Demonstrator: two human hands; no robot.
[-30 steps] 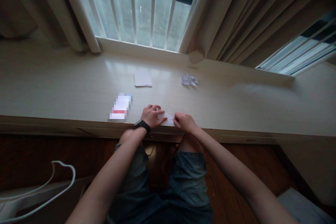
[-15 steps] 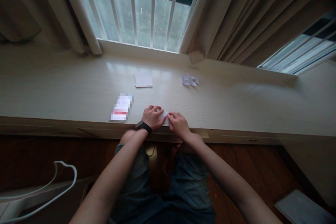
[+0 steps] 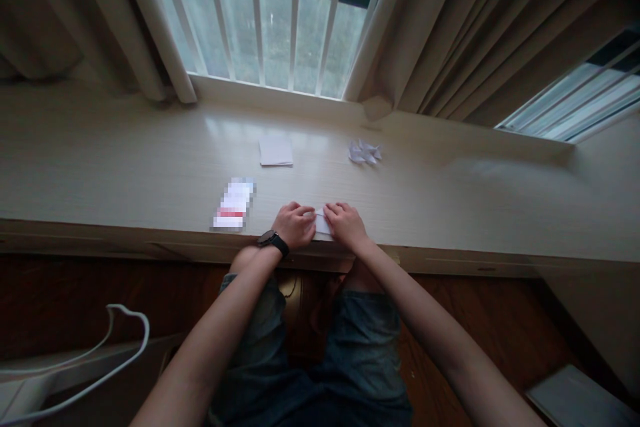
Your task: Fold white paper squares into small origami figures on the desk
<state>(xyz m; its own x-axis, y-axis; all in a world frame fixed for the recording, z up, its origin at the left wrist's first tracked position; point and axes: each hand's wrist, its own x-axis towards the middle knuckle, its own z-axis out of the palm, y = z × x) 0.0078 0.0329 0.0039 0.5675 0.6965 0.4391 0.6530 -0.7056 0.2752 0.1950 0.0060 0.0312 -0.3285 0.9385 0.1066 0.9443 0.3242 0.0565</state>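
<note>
A small folded piece of white paper (image 3: 323, 223) lies at the front edge of the desk, between my two hands. My left hand (image 3: 295, 224), with a dark watch on its wrist, closes on the paper's left side with curled fingers. On the paper's right side, my right hand (image 3: 345, 223) has its fingers bent and pressed on it. Both hands cover part of the paper, so its full shape is hidden. Farther back lie a stack of square white paper (image 3: 276, 151) and several folded paper pieces (image 3: 365, 152).
A blurred-out bright rectangle, seemingly a phone (image 3: 234, 204), lies left of my hands on the pale desk (image 3: 450, 200). Behind stand a barred window (image 3: 280, 27) and curtains (image 3: 430, 33). A white curved frame (image 3: 145, 333) is at lower left.
My right hand has slid a little to the right, away from my left hand. More of the white paper shows between them. The view has shifted slightly.
</note>
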